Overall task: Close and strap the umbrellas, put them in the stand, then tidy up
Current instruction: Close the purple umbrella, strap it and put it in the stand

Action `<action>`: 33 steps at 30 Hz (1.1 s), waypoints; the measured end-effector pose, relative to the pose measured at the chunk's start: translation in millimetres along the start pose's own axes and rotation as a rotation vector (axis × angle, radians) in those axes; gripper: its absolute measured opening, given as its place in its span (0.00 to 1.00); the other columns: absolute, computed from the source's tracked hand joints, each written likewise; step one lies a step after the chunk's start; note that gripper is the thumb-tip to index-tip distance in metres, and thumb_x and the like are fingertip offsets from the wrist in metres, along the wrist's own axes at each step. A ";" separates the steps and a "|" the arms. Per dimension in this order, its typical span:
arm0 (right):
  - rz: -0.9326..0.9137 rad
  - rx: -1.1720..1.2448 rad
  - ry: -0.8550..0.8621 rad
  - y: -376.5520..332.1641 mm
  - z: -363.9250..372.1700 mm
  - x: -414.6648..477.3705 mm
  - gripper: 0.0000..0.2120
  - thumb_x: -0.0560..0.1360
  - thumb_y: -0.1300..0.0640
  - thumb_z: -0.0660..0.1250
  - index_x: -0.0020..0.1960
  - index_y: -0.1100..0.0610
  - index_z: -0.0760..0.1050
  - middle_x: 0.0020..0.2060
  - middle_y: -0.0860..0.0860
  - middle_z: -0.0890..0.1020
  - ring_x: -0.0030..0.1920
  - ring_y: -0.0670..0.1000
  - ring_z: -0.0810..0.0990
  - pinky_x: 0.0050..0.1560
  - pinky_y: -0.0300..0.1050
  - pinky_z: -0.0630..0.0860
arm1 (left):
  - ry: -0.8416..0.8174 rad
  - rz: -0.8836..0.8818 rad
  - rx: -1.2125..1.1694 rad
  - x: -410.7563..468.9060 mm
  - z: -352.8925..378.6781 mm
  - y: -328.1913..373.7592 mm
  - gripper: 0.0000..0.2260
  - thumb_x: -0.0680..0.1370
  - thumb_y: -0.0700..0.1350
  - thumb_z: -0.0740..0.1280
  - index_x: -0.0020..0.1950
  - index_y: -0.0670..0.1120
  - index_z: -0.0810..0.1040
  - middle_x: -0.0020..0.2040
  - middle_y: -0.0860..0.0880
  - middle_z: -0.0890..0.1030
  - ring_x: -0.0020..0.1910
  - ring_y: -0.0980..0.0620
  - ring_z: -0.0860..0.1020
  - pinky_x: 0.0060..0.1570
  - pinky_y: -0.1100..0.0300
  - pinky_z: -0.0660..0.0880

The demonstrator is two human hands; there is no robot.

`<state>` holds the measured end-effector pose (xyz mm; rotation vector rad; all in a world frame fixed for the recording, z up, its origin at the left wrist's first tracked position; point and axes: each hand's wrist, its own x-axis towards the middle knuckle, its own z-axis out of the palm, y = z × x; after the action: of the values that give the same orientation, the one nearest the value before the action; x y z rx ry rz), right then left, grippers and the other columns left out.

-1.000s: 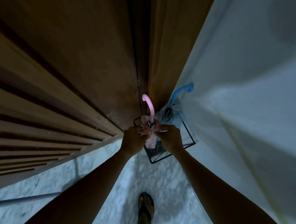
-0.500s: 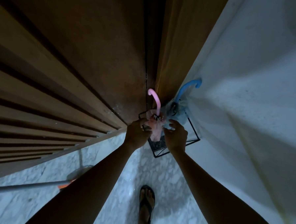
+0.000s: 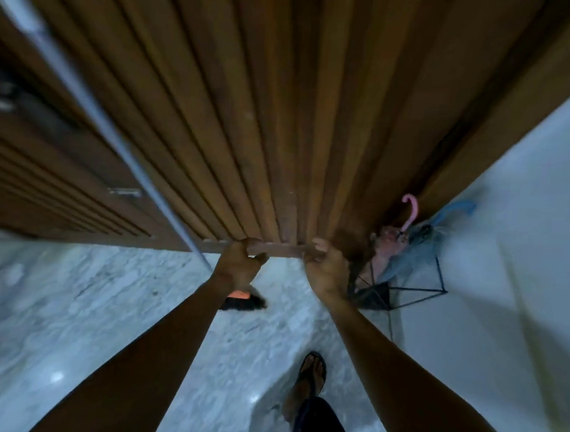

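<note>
Ahead, left hand [image 3: 238, 263] and right hand [image 3: 327, 269] reach, fingers curled

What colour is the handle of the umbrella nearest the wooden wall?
The handle is pink; head view.

The left hand [image 3: 240, 264] and right hand [image 3: 327, 267] have left the pink umbrella [image 3: 414, 211] in the wire stand [image 3: 441, 275]. The left hand now reaches over a broom [image 3: 244, 301].

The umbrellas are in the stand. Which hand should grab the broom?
Left, probably. The left hand is right beside the broom pole, just above its bristles; the right hand is farther off, nearer the umbrella stand.
</note>
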<state>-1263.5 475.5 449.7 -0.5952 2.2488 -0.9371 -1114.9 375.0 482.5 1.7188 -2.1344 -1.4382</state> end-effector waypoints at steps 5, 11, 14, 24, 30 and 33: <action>-0.247 -0.042 -0.329 -84.7 120.3 -142.9 0.14 0.73 0.48 0.71 0.58 0.47 0.81 0.54 0.47 0.85 0.56 0.54 0.82 0.57 0.48 0.79 | 0.344 -0.127 -0.129 -145.7 -139.1 -131.0 0.15 0.78 0.46 0.70 0.64 0.45 0.81 0.63 0.47 0.81 0.60 0.48 0.79 0.57 0.60 0.74; -0.532 -0.175 -0.732 -135.4 282.6 -383.3 0.17 0.74 0.51 0.74 0.62 0.50 0.79 0.61 0.50 0.81 0.61 0.53 0.79 0.60 0.47 0.76 | 0.679 -0.323 -0.235 -377.1 -241.1 -346.4 0.15 0.78 0.48 0.70 0.64 0.47 0.80 0.65 0.48 0.81 0.61 0.48 0.79 0.60 0.58 0.73; -0.615 -0.277 -0.989 -134.9 356.6 -508.4 0.17 0.76 0.50 0.73 0.64 0.49 0.78 0.65 0.50 0.78 0.65 0.54 0.77 0.60 0.48 0.75 | 0.866 -0.501 -0.336 -499.0 -257.6 -447.1 0.15 0.78 0.48 0.70 0.64 0.48 0.80 0.65 0.49 0.81 0.60 0.48 0.79 0.63 0.55 0.74; -0.937 -0.662 -1.482 -98.9 554.7 -793.7 0.18 0.77 0.50 0.72 0.66 0.50 0.77 0.68 0.52 0.76 0.66 0.53 0.76 0.61 0.49 0.75 | 1.247 -0.978 -0.625 -719.2 -236.7 -656.9 0.16 0.77 0.49 0.69 0.65 0.48 0.79 0.63 0.48 0.81 0.61 0.48 0.79 0.54 0.61 0.70; -1.025 -0.898 -1.633 -87.1 710.2 -889.8 0.16 0.77 0.53 0.71 0.64 0.53 0.79 0.66 0.53 0.78 0.67 0.54 0.76 0.61 0.47 0.74 | 1.294 -1.082 -0.821 -733.4 -272.0 -776.3 0.14 0.76 0.48 0.71 0.61 0.48 0.82 0.62 0.48 0.82 0.62 0.48 0.79 0.58 0.59 0.72; -1.085 -1.081 -1.681 -96.6 786.3 -924.0 0.16 0.78 0.52 0.71 0.64 0.54 0.79 0.65 0.53 0.78 0.65 0.53 0.77 0.55 0.44 0.74 | 1.274 -1.139 -0.955 -730.1 -300.1 -832.7 0.14 0.77 0.48 0.71 0.61 0.48 0.82 0.61 0.49 0.83 0.58 0.48 0.80 0.57 0.57 0.74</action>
<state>-53.7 607.4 428.9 -2.0663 0.5053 0.5797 -51.8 805.4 450.8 2.2516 0.2140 -0.6359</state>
